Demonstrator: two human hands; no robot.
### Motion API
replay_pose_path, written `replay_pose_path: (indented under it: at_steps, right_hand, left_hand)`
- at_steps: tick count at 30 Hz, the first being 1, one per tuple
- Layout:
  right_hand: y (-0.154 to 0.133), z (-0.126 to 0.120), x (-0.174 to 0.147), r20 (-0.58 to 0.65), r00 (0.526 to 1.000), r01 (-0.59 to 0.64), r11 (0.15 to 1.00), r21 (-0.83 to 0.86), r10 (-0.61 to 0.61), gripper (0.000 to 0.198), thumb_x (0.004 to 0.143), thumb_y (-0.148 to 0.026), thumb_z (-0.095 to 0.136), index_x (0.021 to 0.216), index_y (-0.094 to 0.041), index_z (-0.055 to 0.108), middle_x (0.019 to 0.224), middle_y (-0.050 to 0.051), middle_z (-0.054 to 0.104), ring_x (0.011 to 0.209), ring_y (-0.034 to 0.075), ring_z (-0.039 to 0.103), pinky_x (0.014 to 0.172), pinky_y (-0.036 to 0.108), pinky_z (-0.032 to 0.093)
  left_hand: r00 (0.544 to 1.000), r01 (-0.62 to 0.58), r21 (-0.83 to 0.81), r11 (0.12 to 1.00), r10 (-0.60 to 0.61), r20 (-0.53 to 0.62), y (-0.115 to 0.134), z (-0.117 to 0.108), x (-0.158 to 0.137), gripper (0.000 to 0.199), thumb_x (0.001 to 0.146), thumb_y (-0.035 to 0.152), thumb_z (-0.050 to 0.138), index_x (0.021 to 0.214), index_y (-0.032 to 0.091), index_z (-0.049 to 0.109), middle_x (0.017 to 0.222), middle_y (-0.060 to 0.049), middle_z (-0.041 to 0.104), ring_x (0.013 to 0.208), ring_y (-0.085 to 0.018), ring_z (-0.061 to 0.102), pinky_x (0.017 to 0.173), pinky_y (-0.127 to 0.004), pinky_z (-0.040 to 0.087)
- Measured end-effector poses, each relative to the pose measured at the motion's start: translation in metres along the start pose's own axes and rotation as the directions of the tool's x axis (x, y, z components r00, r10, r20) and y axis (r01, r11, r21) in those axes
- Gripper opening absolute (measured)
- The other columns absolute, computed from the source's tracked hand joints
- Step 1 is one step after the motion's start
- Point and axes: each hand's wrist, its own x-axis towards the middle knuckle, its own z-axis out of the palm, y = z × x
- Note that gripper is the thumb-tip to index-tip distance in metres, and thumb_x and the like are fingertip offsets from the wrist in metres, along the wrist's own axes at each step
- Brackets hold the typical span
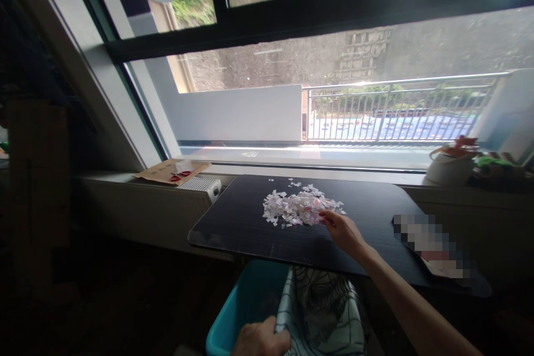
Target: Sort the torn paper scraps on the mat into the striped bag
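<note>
A loose heap of small torn or cut white and pinkish paper scraps [287, 208] lies on the dark tabletop [246, 228]. My right hand [344, 231] reaches in from the right, its fingers pinched together at the heap's near right edge; the exact pieces between them are too small to make out. Below the table's front edge, my left hand [261, 339] is closed on the edge of a pale checked cloth bag [286, 306], whose mouth gapes open. The bag hangs beside and partly over a teal plastic bin [229, 308]. The bag's bottom is hidden.
At the table's right end lies a blurred-out flat object [434, 250]. Red-handled scissors [180, 176] rest on brown paper [156, 171] at the left, over a radiator [200, 184]. A white pot [448, 169] stands on the right sill, under the large window.
</note>
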Motion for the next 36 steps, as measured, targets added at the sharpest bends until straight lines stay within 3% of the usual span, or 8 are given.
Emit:
replay_pose_path:
  at_steps: [4, 9, 15, 20, 25, 31, 36]
  right_hand:
    - [-0.003, -0.001, -0.002, 0.023, 1.000, 0.020, 1.000, 0.013, -0.020, 0.034, 0.085, -0.026, 0.044, 0.108, -0.020, 0.068, 0.089, 0.006, 0.075, 0.076, 0.020, 0.068, 0.068, 0.027, 0.048]
    - [-0.003, 0.005, 0.008, -0.001, 1.000, -0.010, 1.000, 0.024, 0.010, 0.036, 0.086, -0.026, 0.042, 0.111, -0.019, 0.066, 0.089, 0.007, 0.074, 0.078, 0.021, 0.068, 0.071, 0.030, 0.048]
    - [-0.005, 0.002, -0.002, 0.058, 0.998, 0.018, 0.996, 0.086, -0.023, 0.033, 0.085, -0.028, 0.045, 0.106, -0.019, 0.069, 0.090, 0.007, 0.075, 0.078, 0.022, 0.069, 0.070, 0.030, 0.049]
    - [-0.002, -0.011, -0.021, 0.076, 0.997, -0.014, 0.991, 0.135, 0.003, 0.035, 0.086, -0.032, 0.044, 0.109, -0.019, 0.068, 0.086, 0.008, 0.076, 0.074, 0.022, 0.069, 0.064, 0.029, 0.050]
    - [0.000, -0.005, -0.022, 0.082, 0.996, -0.051, 0.973, 0.225, 0.033, 0.036, 0.085, -0.033, 0.046, 0.110, -0.018, 0.066, 0.089, 0.008, 0.076, 0.079, 0.023, 0.070, 0.068, 0.030, 0.052]
    - [-0.005, -0.005, -0.022, 0.112, 0.993, -0.047, 0.978, 0.203, 0.024, 0.034, 0.085, -0.031, 0.046, 0.108, -0.018, 0.067, 0.085, 0.007, 0.076, 0.073, 0.022, 0.070, 0.064, 0.029, 0.051]
    - [-0.008, -0.003, -0.020, 0.072, 0.995, -0.076, 0.973, 0.219, 0.061, 0.035, 0.085, -0.032, 0.046, 0.109, -0.018, 0.067, 0.087, 0.008, 0.076, 0.078, 0.023, 0.069, 0.068, 0.031, 0.051]
  left_hand:
    - [0.998, 0.045, 0.036, 0.998, -0.046, 0.031, 0.000, 0.000, -0.001, 0.033, 0.073, 0.053, 0.060, 0.069, 0.021, 0.061, 0.062, 0.000, 0.043, 0.047, -0.010, 0.035, 0.044, -0.023, 0.022]
    - [0.999, -0.029, -0.054, 0.998, 0.027, -0.030, 0.001, -0.012, -0.006, 0.037, 0.076, 0.058, 0.054, 0.072, 0.021, 0.061, 0.067, -0.002, 0.052, 0.052, -0.012, 0.045, 0.046, -0.023, 0.025]
    - [0.998, 0.050, -0.018, 0.999, -0.049, 0.039, -0.001, -0.002, -0.004, 0.034, 0.072, 0.054, 0.057, 0.070, 0.021, 0.060, 0.068, -0.003, 0.055, 0.051, -0.013, 0.046, 0.045, -0.023, 0.027]
    - [0.999, -0.031, -0.042, 0.999, 0.030, -0.029, 0.001, -0.018, -0.011, 0.031, 0.077, 0.051, 0.055, 0.077, 0.022, 0.062, 0.073, -0.004, 0.058, 0.056, -0.015, 0.053, 0.047, -0.023, 0.030]
    - [0.998, -0.044, -0.029, 0.999, 0.043, -0.047, 0.005, -0.019, -0.011, 0.036, 0.080, 0.054, 0.052, 0.072, 0.020, 0.060, 0.067, -0.004, 0.055, 0.052, -0.014, 0.050, 0.045, -0.023, 0.025]
    - [1.000, -0.016, 0.009, 1.000, 0.016, -0.025, 0.005, -0.021, -0.014, 0.021, 0.079, 0.041, 0.055, 0.076, 0.021, 0.061, 0.072, -0.004, 0.059, 0.056, -0.015, 0.054, 0.047, -0.024, 0.028]
    - [1.000, -0.016, -0.060, 0.998, 0.015, -0.019, 0.005, -0.027, -0.014, 0.020, 0.077, 0.041, 0.056, 0.078, 0.022, 0.061, 0.078, -0.004, 0.062, 0.063, -0.017, 0.058, 0.051, -0.024, 0.033]
